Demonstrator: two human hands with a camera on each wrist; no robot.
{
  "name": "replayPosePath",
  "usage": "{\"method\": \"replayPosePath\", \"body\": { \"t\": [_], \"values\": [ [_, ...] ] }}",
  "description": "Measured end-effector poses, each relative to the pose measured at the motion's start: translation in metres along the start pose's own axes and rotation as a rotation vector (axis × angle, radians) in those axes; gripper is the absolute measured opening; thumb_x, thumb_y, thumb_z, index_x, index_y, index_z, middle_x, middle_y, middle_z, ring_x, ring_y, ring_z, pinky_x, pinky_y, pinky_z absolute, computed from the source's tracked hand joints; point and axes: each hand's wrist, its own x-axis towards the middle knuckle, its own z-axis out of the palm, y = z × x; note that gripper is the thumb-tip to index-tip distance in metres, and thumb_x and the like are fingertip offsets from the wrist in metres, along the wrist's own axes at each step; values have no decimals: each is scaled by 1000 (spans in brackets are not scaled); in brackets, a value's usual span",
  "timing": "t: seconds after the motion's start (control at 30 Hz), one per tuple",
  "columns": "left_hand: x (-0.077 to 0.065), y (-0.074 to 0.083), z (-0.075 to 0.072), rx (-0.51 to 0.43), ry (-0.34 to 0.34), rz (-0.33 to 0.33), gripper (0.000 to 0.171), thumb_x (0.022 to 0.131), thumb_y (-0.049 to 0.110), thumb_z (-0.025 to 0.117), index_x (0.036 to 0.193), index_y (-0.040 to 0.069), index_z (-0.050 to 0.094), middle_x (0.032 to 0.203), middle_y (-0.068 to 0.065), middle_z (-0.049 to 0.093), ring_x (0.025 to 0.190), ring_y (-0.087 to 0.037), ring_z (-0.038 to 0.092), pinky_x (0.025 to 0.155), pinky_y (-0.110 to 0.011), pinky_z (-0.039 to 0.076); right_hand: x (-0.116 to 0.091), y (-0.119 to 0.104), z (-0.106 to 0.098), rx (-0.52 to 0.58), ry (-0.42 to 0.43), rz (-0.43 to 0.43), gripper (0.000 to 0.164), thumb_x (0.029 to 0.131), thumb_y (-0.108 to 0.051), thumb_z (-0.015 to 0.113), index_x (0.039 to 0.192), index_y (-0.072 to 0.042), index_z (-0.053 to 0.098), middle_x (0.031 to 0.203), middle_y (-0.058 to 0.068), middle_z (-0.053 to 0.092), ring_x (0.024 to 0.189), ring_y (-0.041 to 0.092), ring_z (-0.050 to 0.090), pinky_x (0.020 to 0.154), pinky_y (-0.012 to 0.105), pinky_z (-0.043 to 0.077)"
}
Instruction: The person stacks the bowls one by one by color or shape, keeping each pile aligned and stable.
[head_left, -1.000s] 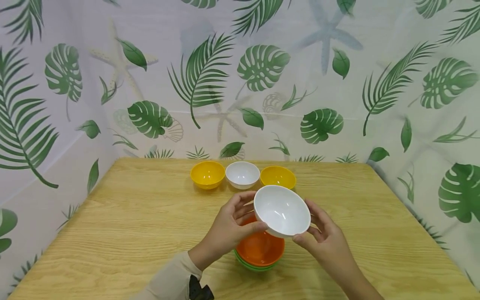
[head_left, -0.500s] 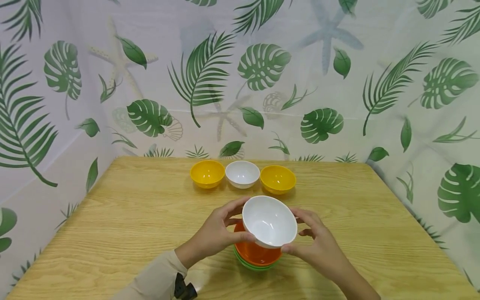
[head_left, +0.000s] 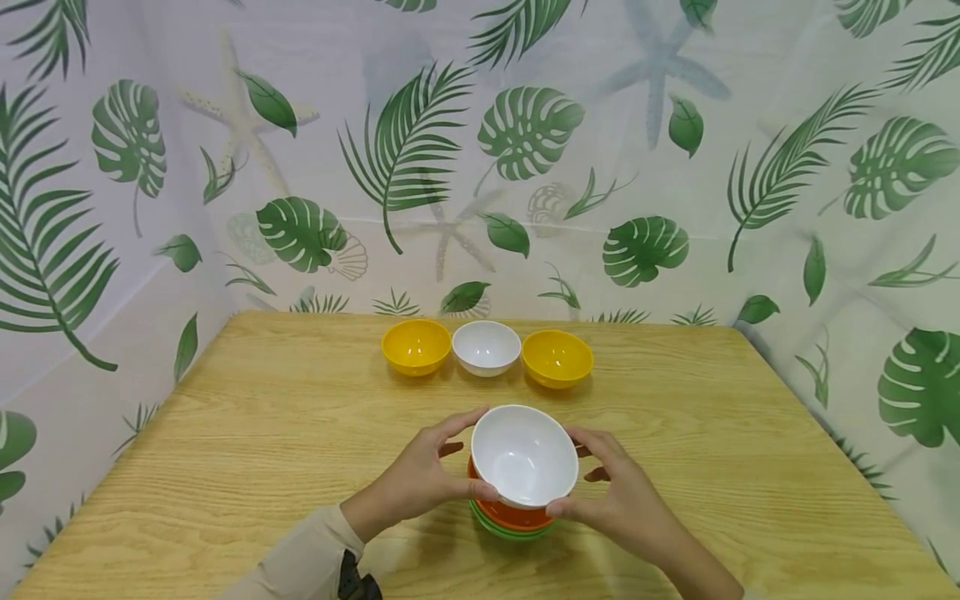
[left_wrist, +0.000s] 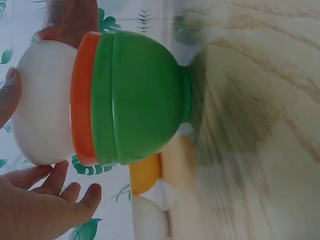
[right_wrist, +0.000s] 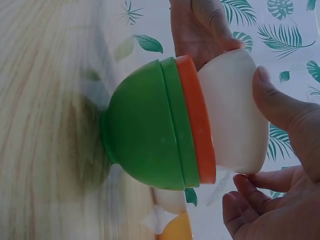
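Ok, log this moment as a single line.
left hand: grips white bowl; right hand: grips same bowl; white bowl: at orange bowl's mouth, contact unclear; orange bowl: nested in green bowls

Head view: held white bowl [head_left: 525,456] hides most of orange bowl [head_left: 519,517]; L sleeve [head_left: 300,558] & R forearm [head_left: 693,567] run off btm edge. Wrist views: white's base hidden behind orange rim, contact unclear. R wrist view: rear yellow bowl [right_wrist: 178,228] cut off at btm.
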Motion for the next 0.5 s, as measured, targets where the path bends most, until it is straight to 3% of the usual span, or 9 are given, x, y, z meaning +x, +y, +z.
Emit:
{"method": "replayPosePath", "body": {
  "t": [0.5],
  "values": [
    [-1,-20,3,31,-10,-19,82,72,26,85,142,10,45,147,-11,42,136,-30,36,107,-53,36,-2,8,9,-5,-50,65,79,67,-33,86,133,-6,53,132,15,46,122,35,45,90,44,49]
  ]
}}
